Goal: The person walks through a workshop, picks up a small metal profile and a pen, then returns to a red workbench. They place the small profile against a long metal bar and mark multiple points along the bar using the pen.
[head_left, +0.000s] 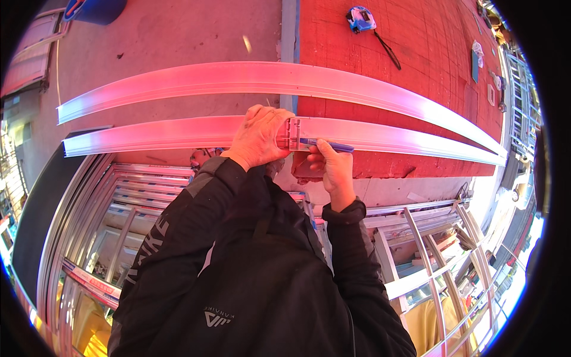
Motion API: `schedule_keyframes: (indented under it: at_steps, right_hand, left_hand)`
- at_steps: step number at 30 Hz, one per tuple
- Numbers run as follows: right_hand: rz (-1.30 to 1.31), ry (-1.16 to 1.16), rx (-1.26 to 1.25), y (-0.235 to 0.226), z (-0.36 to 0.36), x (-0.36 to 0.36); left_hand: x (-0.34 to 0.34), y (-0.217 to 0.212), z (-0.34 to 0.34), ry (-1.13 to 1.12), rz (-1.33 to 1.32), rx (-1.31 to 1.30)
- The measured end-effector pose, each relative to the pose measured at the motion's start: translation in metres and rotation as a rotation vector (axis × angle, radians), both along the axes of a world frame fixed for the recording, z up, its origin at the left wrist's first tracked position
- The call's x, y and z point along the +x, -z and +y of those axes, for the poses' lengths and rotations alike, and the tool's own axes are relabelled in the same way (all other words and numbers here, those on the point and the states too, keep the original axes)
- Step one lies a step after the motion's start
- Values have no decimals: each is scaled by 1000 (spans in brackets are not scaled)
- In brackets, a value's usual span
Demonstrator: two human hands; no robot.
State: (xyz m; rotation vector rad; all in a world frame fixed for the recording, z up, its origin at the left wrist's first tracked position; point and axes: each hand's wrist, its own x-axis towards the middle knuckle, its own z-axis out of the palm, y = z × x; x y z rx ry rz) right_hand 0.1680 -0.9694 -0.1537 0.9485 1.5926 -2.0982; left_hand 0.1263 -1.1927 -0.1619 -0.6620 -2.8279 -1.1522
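Note:
Two long, pale metal profiles reflect pink light and run crosswise in front of me, the far profile (208,77) and the near profile (190,132). My left hand (257,137) is closed around the near one at its middle, its fingers over the far edge. Beside those fingers, a short slotted metal piece (294,133) sits across that profile; the left fingers appear to press against it. Pinched in my right hand (332,169) is a blue pen (340,146). Its tip end points left at the slotted piece; whether it touches is too small to tell.
A red work surface (428,53) lies under the profiles' right part, with a blue tape measure (360,19) near its far side. Metal frames (134,178) are stacked at my left, and more frames (425,238) stand at my right. A blue bucket (101,11) is at the far left.

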Motion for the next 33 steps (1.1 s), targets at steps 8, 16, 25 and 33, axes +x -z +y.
schedule_keyframes:
  at_steps: [8, 16, 25, 33]
  right_hand:
    - [14, -21, 15, 1, 0, 0]
    - [64, -34, 68, 1, -4, 1]
    - [307, -79, 218, 2, -15, 7]
    - [436, -133, 335, 12, -18, 12]
  left_hand:
    - [0, 0, 0, 1, 1, -2]
    - [-1, -1, -2, 19, 77, 6]
    - [15, -4, -68, -291, 42, -105]
    - [19, 2, -71, -343, 1, -138]
